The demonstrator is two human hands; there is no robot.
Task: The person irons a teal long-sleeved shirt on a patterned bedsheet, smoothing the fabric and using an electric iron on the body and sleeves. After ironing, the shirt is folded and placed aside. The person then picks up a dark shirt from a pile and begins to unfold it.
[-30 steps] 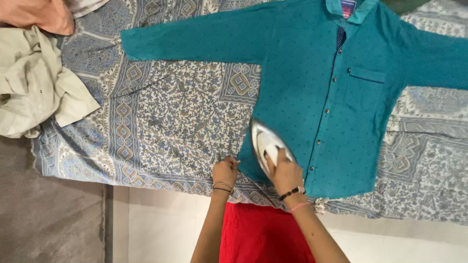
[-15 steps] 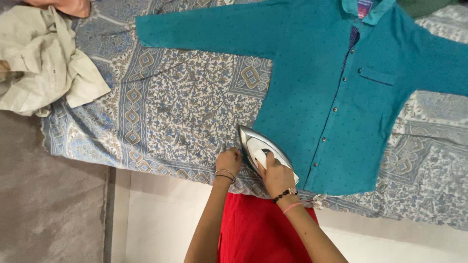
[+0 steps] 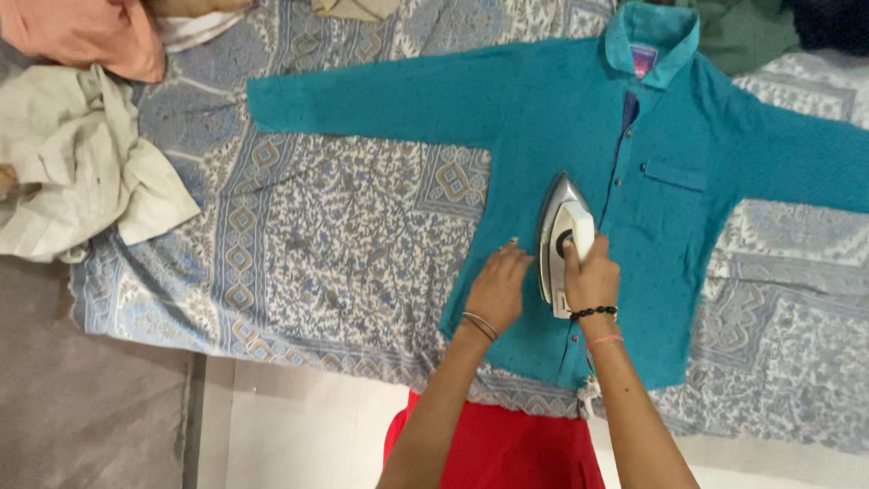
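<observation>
Head view: we look straight down at a teal shirt [image 3: 579, 154] spread flat, front up and buttoned, across the centre and right of the frame, on a blue-and-cream patterned bedsheet [image 3: 344, 235]. Its collar points to the top edge and its sleeves reach out toward the upper left and the right.

Our right hand [image 3: 593, 279] has its fingers closed round the white handle of a silver iron [image 3: 559, 237], which sits soleplate down on the shirt just left of the button placket, nose toward the collar. Our left hand [image 3: 498, 288] lies open and flat on the cloth just beside the iron, fingers spread and holding nothing, near the shirt's left side edge.

To do this well, we judge that the flat hand should press the fabric taut a little away from the hot plate, never in its path. The iron should glide in long, even strokes with the nose leading, and stay clear of the buttons and the chest pocket [image 3: 672, 177] to its right. It should not rest in one spot.

A crumpled cream garment [image 3: 81, 172] lies at the far left and a peach one [image 3: 81, 32] in the upper left corner, both well apart from the shirt. A dark green cloth [image 3: 747, 32] shows at the top right.
</observation>
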